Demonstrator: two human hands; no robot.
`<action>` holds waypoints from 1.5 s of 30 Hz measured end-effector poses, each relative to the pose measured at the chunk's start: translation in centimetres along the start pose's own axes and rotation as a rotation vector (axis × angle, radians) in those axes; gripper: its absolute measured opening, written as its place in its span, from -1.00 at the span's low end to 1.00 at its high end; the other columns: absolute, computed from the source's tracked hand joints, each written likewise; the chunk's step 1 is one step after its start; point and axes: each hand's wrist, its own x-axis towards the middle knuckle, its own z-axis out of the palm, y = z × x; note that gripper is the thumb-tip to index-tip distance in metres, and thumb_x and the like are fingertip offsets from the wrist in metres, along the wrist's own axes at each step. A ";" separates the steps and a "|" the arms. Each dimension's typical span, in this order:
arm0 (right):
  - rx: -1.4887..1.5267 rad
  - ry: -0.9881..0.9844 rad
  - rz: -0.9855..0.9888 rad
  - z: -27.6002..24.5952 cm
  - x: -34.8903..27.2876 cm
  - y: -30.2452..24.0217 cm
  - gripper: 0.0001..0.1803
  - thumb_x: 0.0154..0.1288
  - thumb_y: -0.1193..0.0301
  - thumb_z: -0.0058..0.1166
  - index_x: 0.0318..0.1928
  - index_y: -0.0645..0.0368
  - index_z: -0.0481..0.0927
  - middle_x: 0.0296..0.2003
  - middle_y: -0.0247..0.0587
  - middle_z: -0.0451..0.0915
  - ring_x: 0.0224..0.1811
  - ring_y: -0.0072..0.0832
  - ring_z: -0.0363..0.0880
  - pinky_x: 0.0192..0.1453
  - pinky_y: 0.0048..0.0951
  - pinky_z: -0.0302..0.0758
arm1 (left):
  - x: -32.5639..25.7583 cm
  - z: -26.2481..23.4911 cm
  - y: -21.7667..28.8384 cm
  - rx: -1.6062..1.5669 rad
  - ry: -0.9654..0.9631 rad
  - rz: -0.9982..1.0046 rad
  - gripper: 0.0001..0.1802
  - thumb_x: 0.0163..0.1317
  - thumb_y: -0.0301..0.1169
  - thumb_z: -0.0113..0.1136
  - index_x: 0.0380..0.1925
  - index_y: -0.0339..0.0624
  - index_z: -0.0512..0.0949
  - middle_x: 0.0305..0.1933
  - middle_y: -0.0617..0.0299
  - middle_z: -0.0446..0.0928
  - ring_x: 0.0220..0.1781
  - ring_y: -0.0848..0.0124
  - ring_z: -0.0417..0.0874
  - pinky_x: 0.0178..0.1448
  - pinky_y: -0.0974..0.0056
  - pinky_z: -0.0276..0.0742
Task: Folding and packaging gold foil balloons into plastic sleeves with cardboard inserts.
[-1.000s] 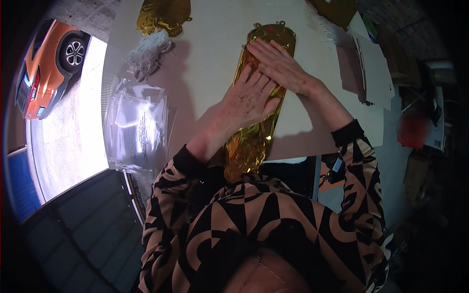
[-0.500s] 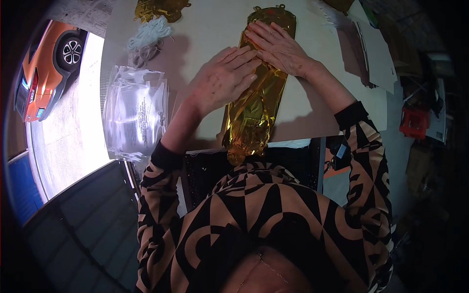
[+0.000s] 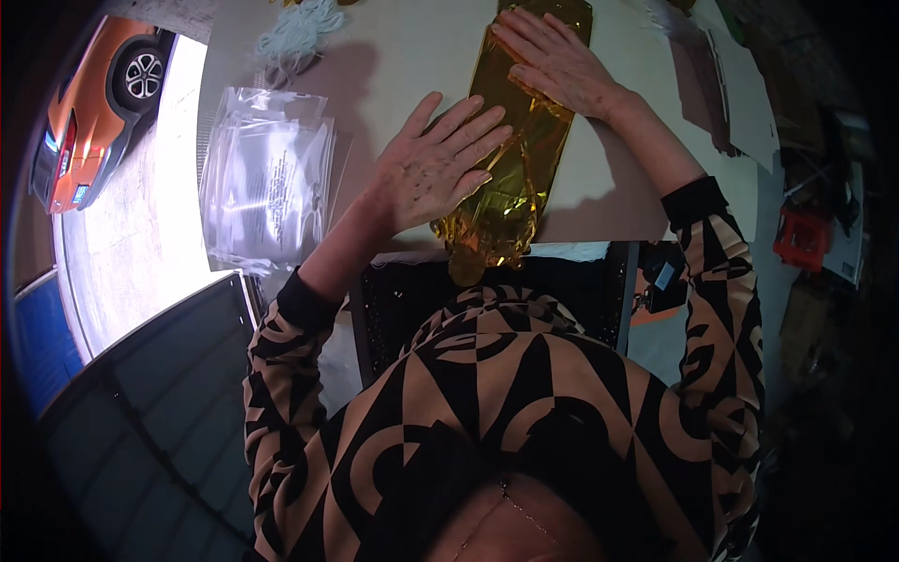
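only unreadable dark print on clear plastic bags

The pale table bears gold foil, clear plastic bags and white string.

Looks like a small workshop: holds a broad pale worktable with shiny gold foil, stacked clear plastic bags and a loose white string bundle; opens at left onto bright pale paving with a parked orange car.

Foil before me on the desk
Bags lie left of it, string behind them, sheets right.
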 end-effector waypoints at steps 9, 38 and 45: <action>-0.176 0.213 -0.042 3.0 -2.1 0.3 -0.31 0.70 -0.02 -0.37 0.68 -0.09 0.00 0.68 -0.26 -0.04 0.73 -0.37 -0.17 0.79 -0.16 -0.27 | -2.0 -0.7 2.8 -0.094 0.000 0.049 -0.34 0.52 0.01 0.01 0.55 0.08 0.30 0.63 0.24 0.27 0.68 0.27 0.18 0.74 -0.15 -0.14; 0.108 0.611 0.219 -5.4 -2.3 10.8 -0.26 0.57 0.03 -0.02 0.56 0.17 0.20 0.49 0.08 0.31 0.55 0.03 0.25 0.62 -0.01 0.16 | 11.8 -3.9 5.5 -0.083 -0.049 0.157 -0.37 0.58 0.06 -0.13 0.56 0.19 0.26 0.66 0.27 0.18 0.70 0.18 0.09 0.77 -0.12 -0.20; 0.250 0.417 0.660 -6.6 -0.3 13.0 -0.26 0.37 -0.09 0.20 0.24 0.31 0.45 0.07 0.24 0.62 0.20 0.07 0.57 0.28 -0.02 0.51 | 11.1 -4.1 4.6 -0.089 -0.040 0.145 -0.36 0.56 0.05 -0.08 0.56 0.19 0.26 0.67 0.29 0.18 0.70 0.19 0.08 0.77 -0.10 -0.22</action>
